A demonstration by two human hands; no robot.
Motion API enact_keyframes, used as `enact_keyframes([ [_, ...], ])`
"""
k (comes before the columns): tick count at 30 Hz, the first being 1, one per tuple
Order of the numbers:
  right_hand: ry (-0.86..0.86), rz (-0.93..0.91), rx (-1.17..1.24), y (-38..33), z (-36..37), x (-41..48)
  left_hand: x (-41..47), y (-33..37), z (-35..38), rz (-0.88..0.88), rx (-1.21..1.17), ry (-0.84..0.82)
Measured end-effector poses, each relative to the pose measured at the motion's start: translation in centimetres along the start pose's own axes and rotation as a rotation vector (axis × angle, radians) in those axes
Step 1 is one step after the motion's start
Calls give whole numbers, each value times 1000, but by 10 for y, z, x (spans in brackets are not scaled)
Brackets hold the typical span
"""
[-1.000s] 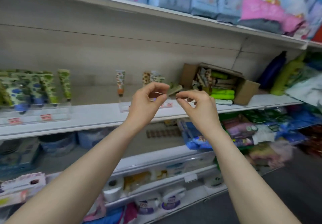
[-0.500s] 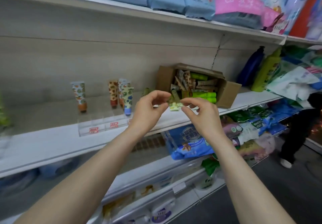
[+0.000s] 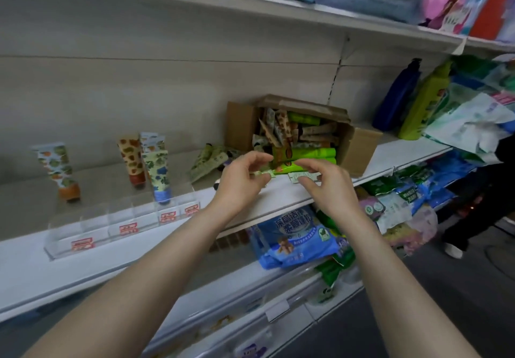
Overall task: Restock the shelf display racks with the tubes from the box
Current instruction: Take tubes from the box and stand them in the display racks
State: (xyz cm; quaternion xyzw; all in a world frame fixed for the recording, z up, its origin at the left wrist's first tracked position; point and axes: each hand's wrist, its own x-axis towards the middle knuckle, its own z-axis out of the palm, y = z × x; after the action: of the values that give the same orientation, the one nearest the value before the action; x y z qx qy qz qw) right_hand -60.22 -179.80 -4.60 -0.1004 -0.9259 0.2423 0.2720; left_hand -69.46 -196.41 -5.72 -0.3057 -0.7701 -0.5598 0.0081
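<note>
"Two hands raised; what's in them?"
"Your left hand (image 3: 245, 183) pinches a small green tube (image 3: 261, 173); your right hand (image 3: 328, 184) pinches a pale tube's crimped end (image 3: 303, 176)."
"Where's the brown cardboard box (image 3: 359, 148)?"
"Just beyond your fingertips, open, packed with loose tubes (image 3: 315, 134). Left of your left hand, a clear plastic rack (image 3: 92, 235), patterned tubes (image 3: 132, 159) upright at it."

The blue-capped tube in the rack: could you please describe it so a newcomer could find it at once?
On the white shelf, look left of the open cardboard box to the clear display rack. Of the tubes standing cap-down there, the blue-capped tube is furthest forward; its neighbours show orange or reddish-brown caps.
</note>
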Motion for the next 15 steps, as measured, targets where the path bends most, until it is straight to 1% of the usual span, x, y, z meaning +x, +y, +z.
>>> enact_keyframes([
  [3, -94, 9, -91, 19, 3, 16, 12, -9, 11, -66, 112, 17],
  [6, -184, -12, -203, 39, 4, 31, 22, -13, 22, -109, 290, 31],
  [9, -231, -51, -284, 53, 5, 42, 27, -14, 31, -151, 440, 47],
  [13, -252, -129, -280, 62, 2, 51, 30, -12, 41, -124, 556, 95],
  [15, -285, -160, -275, 65, 0, 53, 30, -12, 44, -128, 588, 92],
])
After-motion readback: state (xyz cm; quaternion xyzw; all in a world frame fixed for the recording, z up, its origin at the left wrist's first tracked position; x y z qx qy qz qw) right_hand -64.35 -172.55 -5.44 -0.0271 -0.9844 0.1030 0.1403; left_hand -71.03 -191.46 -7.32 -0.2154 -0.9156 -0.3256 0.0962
